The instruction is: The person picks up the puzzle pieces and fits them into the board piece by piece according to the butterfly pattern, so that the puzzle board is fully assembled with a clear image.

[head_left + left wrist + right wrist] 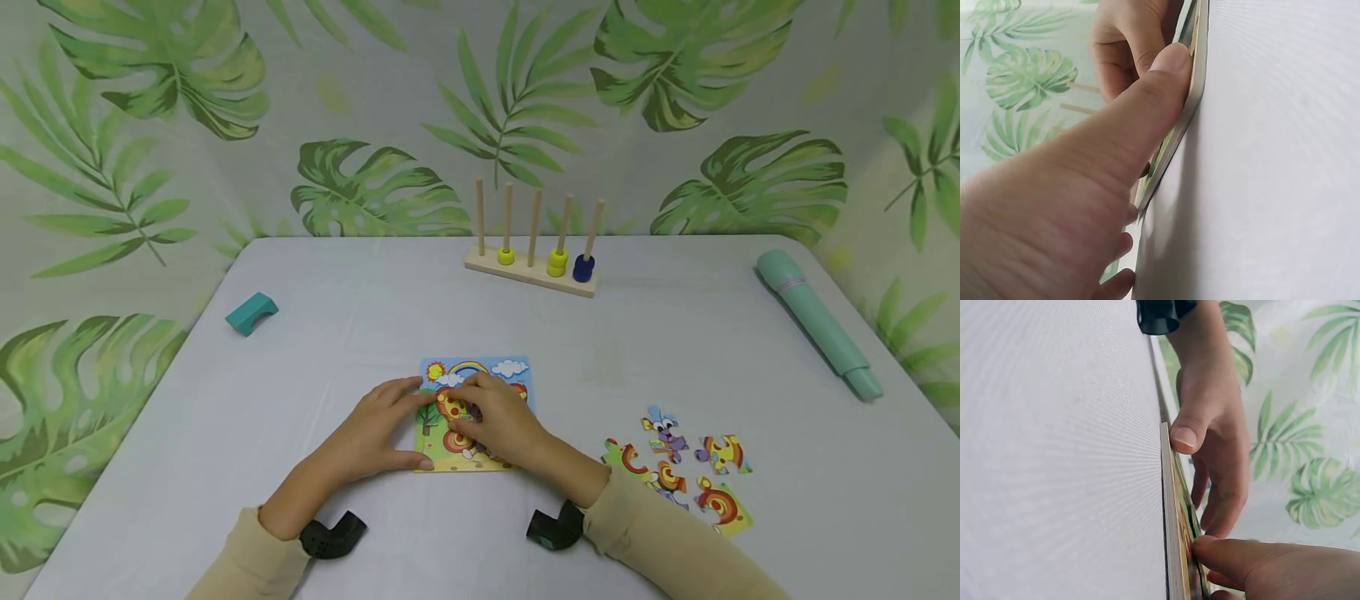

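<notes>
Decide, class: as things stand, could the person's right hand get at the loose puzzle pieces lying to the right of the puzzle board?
Probably yes. The right hand rests on the puzzle board, and the loose puzzle pieces lie on bare table beside that forearm, with nothing standing between them.

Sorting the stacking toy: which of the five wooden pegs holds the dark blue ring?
The rightmost wooden peg holds the dark blue ring; two others hold yellow rings, the rest are bare.

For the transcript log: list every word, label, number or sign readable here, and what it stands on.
None can be read.
Puzzle board: cartoon pictures only, no lettering.
Loose puzzle pieces: pictures only.
Teal cylinder, teal block, peg rack: no visible markings.
</notes>
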`<act>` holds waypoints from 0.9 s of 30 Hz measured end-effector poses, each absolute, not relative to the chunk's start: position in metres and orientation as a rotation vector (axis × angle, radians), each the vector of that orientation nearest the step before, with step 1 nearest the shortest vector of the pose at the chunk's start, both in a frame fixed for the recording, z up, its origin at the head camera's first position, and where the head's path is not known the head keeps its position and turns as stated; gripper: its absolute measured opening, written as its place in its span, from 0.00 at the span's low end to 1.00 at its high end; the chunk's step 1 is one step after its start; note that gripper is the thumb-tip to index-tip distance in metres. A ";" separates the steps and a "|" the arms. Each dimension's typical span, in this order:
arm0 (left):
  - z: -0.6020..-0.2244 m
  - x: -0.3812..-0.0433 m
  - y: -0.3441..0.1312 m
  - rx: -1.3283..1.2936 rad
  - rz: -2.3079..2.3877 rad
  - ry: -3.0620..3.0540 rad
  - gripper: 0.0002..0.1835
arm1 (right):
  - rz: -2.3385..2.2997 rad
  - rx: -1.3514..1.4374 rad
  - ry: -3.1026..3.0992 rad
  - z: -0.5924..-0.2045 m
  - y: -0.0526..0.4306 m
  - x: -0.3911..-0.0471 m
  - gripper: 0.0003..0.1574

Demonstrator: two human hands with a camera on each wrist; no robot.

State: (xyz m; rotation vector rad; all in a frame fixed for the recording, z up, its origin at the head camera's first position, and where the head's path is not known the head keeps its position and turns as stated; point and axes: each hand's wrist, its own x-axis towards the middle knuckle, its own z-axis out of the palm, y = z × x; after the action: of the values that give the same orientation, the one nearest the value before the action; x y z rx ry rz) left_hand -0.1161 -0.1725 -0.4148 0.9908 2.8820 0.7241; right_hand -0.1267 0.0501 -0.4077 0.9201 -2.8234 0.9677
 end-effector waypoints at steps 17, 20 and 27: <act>-0.412 -0.109 -0.163 0.961 0.628 2.917 0.43 | 1.142 0.867 -2.924 -0.407 0.057 -0.133 0.25; -0.411 -0.109 -0.163 0.968 0.616 2.916 0.43 | 1.077 0.884 -2.940 -0.406 0.057 -0.135 0.25; -0.411 -0.109 -0.163 0.999 0.602 2.894 0.42 | 0.829 0.864 -2.932 -0.405 0.055 -0.134 0.26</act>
State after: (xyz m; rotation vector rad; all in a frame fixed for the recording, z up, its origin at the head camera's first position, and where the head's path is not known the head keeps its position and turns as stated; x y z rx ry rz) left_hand -0.1090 -0.1634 -0.4105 0.9990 2.8943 0.6019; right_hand -0.1343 0.0554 -0.4054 0.8641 -2.9316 0.8288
